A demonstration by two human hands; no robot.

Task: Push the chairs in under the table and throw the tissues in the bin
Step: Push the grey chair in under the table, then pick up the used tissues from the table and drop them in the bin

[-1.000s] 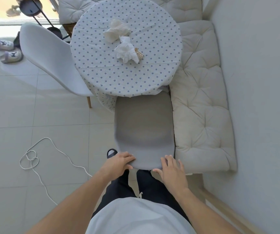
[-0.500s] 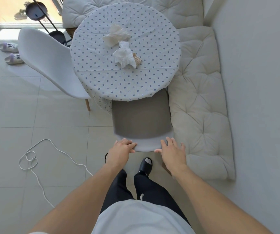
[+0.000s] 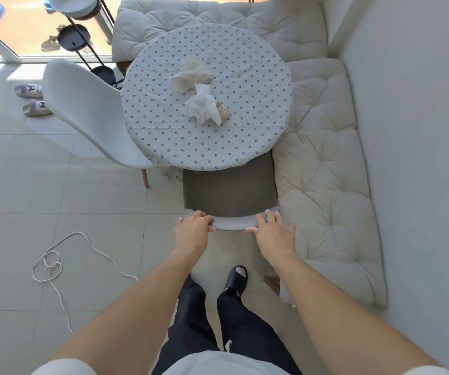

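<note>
A grey chair (image 3: 230, 190) stands straight ahead with its seat partly under the round table (image 3: 164, 131), which wears a dotted cloth. My left hand (image 3: 192, 230) rests on the left of the chair's top edge, fingers curled over it. My right hand (image 3: 273, 231) lies flat on the right of that edge, fingers spread. Two crumpled tissues (image 3: 203, 106) (image 3: 189, 75) lie in the middle of the table. A second white chair (image 3: 91, 115) stands at the table's left, angled outward. No bin is in view.
A cream cushioned bench (image 3: 323, 169) runs along the right wall and behind the table, close against the grey chair. A white cord (image 3: 55, 263) loops on the tiled floor at left. Slippers (image 3: 33, 100) and a black stand (image 3: 83, 41) sit by the glass door.
The grey chair has slid forward under the table with both hands on its back. I have stepped closer to the table.
</note>
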